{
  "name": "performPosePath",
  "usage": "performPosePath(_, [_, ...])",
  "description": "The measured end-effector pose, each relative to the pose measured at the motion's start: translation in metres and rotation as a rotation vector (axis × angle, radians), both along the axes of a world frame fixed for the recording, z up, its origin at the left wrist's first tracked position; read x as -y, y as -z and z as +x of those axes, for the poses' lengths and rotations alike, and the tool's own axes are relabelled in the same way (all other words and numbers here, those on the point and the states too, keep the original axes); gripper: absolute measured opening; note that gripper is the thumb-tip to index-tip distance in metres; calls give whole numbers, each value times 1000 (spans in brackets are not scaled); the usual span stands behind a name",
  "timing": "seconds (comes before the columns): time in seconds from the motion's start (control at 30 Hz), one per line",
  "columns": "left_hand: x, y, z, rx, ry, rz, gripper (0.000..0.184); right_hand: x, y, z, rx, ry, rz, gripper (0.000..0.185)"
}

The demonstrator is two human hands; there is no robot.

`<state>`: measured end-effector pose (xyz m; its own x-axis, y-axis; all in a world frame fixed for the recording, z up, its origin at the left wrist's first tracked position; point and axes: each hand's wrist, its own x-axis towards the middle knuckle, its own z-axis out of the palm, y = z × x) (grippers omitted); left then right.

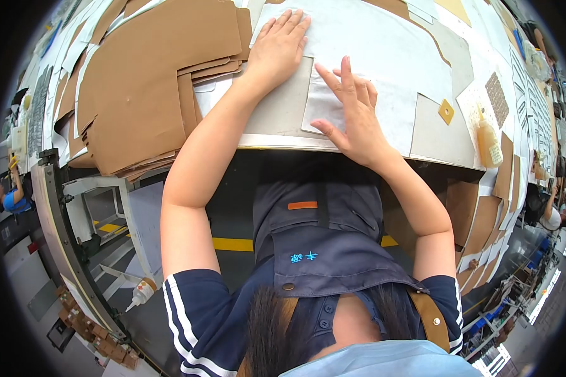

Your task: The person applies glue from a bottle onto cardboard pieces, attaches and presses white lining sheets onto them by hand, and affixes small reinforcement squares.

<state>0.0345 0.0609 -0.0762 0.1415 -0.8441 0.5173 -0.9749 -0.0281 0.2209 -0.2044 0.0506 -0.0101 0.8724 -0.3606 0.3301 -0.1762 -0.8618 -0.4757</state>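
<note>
Open and pinching nothing, the left hand (280, 53) lies palm down with its fingers extended near the upper left corner of the white sheet (383, 47). The right hand (356, 116) is open too, fingers spread and thumb out to the side, over the sheet's lower part; whether its fingertips press down or hover, I cannot tell. The sheet lies on a grey board (277, 119) at the near side of the counter (283, 142), its lower part reaching close to the front edge. Beside it on the left sits a stack of brown pieces (151, 75), edges slightly fanned. To the right are a small yellow piece (446, 112) on the board and, beyond it, a bottle (488, 147).

The step in hand looks like laying or smoothing the sheet flat, the left hand steadying it. From here, a further move calls for light, even pressure from the left, so the sheet does not slide, and for the right fingers to meet the surface flat, without catching or creasing an edge.
</note>
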Motion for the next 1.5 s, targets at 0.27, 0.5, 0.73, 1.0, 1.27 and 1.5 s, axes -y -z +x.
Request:
performPosePath(0.27, [0,0,0,-18,4,5,44,-4,-13,-1,10,43,-132,102])
performPosePath(0.5, [-3,-4,-2,-14,7,3,44,-24,-2,-10,-42,1,-150,100])
performPosePath(0.73, [-2,-11,-4,3,-6,12,44,-35,-1,-12,-86,-47,-110,106])
performPosePath(1.0, [-3,-8,-2,7,13,13,44,-42,0,2,-249,1,-166,112])
performPosePath(1.27, [-5,-11,1,4,23,40,43,-50,-7,2,-269,-109,-117,116])
performPosePath(1.5, [-5,-14,1,-18,19,90,45,-53,-12,4,-192,-173,-24,112])
